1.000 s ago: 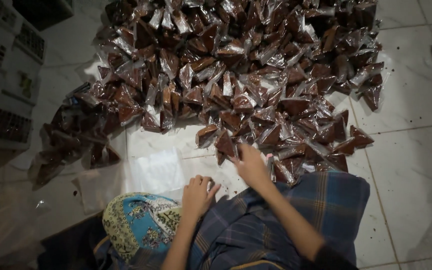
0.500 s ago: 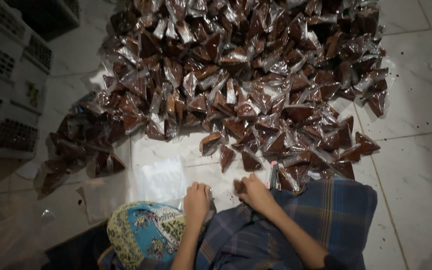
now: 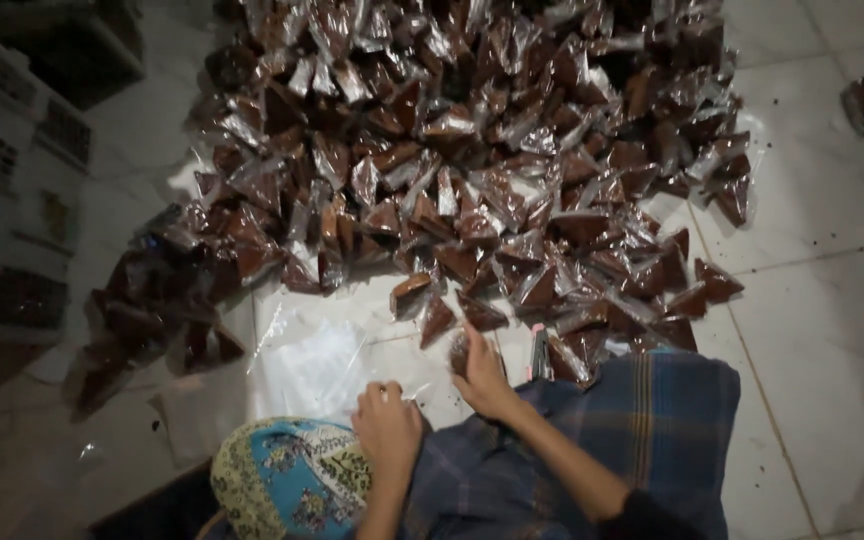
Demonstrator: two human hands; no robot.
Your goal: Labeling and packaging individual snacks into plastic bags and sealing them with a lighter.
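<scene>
Both hands (image 3: 432, 400) have drawn closer; right hand (image 3: 480, 372) holds a packet (image 3: 460, 348).

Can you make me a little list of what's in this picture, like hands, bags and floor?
left hand: closed, by a clear plastic sheet
right hand: holds a small packet of brown stuff
pile of packets: many clear triangle bags with brown filling, heaped ahead
floor: pale tiles
lap: blue checked cloth
patterned cloth bundle: blue and yellow, beside the left hand
crates: white, at the left

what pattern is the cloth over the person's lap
Blue and brown plaid cloth, clearest in the head view.
</scene>
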